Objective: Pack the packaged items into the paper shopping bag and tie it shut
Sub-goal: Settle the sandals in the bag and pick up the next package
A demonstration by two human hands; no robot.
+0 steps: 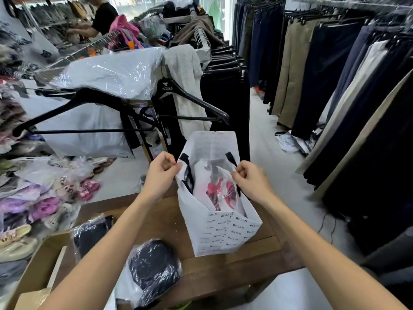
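Observation:
A white printed paper shopping bag (220, 233) stands open on the wooden table (165, 222). Inside it lies a clear-wrapped package with a pink and white item (220, 191). Black ribbon handles hang at the bag's mouth. My left hand (161, 175) pinches the bag's left rim. My right hand (250, 179) pinches the right rim near a black ribbon. Two clear-wrapped dark packages lie on the table nearer me: one in the middle (154, 268), one further left (91, 233), partly hidden by my left forearm.
An open cardboard box (38, 271) sits at the table's left. Black hangers (190, 95) and plastic-covered clothes hang just behind the bag. Racks of trousers (335, 74) line the right. Bagged slippers and shoes (44, 202) pile at the left. A person stands at the far left.

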